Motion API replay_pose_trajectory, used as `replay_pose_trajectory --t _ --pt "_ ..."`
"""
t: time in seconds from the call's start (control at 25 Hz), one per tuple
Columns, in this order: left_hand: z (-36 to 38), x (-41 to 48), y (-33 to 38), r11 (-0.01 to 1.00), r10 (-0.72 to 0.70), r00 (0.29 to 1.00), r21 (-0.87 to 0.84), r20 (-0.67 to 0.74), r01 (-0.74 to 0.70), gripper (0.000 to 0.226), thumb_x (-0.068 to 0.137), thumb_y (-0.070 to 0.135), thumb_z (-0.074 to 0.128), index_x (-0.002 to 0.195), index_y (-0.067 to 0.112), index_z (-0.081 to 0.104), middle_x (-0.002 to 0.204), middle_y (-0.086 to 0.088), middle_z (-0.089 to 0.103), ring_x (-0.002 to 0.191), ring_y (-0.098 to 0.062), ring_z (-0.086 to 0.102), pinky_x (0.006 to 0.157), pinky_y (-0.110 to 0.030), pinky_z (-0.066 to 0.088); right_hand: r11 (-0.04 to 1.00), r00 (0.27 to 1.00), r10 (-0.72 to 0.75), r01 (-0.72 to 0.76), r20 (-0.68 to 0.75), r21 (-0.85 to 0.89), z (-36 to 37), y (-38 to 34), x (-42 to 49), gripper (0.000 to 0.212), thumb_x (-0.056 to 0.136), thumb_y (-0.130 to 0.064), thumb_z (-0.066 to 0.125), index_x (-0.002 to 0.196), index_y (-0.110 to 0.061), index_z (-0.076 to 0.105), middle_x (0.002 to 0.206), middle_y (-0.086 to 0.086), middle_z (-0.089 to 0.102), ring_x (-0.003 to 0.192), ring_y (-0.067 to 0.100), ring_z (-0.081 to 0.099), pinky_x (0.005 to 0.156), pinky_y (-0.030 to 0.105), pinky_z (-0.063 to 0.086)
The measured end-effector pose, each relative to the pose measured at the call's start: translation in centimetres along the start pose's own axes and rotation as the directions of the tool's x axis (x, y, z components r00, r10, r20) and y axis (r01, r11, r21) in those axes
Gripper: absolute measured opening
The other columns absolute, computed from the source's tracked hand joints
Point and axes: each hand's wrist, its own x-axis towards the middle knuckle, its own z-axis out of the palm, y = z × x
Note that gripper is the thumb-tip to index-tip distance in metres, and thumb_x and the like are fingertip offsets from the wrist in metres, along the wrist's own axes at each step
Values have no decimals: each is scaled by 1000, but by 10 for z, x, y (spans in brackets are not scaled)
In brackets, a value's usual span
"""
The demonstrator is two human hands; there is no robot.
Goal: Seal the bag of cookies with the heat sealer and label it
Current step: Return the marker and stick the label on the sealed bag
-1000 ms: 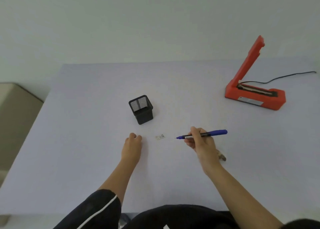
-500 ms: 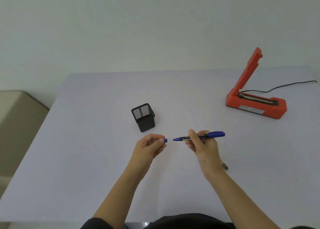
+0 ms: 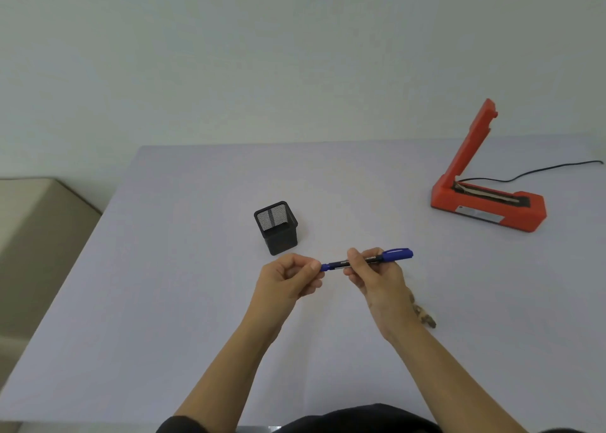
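Note:
My right hand [image 3: 377, 277] grips a blue marker [image 3: 395, 254] by its black barrel and holds it level above the table. My left hand [image 3: 288, 280] pinches the small blue cap [image 3: 325, 266], which sits against the marker's tip. A brownish bit of the cookie bag [image 3: 424, 318] shows on the table just behind my right wrist; the rest of the bag is hidden. No label is in sight. The red heat sealer [image 3: 488, 203] stands at the far right with its arm raised.
A black mesh pen holder [image 3: 277, 227] stands just beyond my left hand. The sealer's black cord [image 3: 541, 170] runs off to the right. The pale table [image 3: 164, 301] ends at a left edge, with a beige surface [image 3: 32, 236] beside it.
My left hand rose from the table with the cap and brought it to the marker's tip. The small label seen earlier is no longer visible. The view tilted upward.

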Motion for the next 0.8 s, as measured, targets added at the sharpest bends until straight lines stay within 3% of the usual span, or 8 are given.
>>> replay_pose_trajectory --t 0.2,0.4,0.52,0.64,0.72,0.8 --pt "-2 4 6 999 35 997 -13 -66 -36 13 88 14 63 84 4 68 62 -2 66 53 -6 55 58 -17 49 993 999 36 -40 32 113 14 1 10 17 86 -8 62 71 -11 55 61 -3 59 56 7 63 60 14 54" --pt "-15 26 -5 976 -74 987 -213 -142 42 11 90 12 59 86 7 68 68 -3 65 62 -10 57 66 -20 49 981 985 -9 42 170 -189 34 -4 32 8 92 -20 57 90 -14 52 85 1 61 67 5 65 67 17 53" --pt "-27 48 -5 978 -42 981 -208 -188 2 13 92 14 57 88 10 68 72 -2 66 66 -11 58 67 -20 50 974 996 -73 82 50 -212 52 -16 66 14 98 -29 43 90 -20 49 84 -5 60 59 3 57 66 18 49" --pt "-44 80 2 998 36 957 59 -287 -20 19 95 25 52 105 15 65 96 -1 70 74 -11 62 71 -23 50 910 974 -220 226 58 -347 72 -18 105 10 98 -24 44 90 -18 45 80 -4 62 62 6 59 67 18 48" --pt "-57 107 1 940 70 917 333 -392 71 29 95 26 49 122 17 55 119 -2 62 89 -14 60 81 -29 48 795 947 -289 320 142 -515 86 -12 129 6 97 -21 46 94 -17 43 84 1 65 73 14 63 67 16 47" --pt "-64 127 -7 861 53 918 483 -392 157 42 95 22 48 135 13 43 132 -9 54 109 -23 56 93 -35 44 654 925 -278 379 257 -655 98 1 150 5 97 -20 46 96 -16 43 88 8 67 80 23 64 69 23 48"
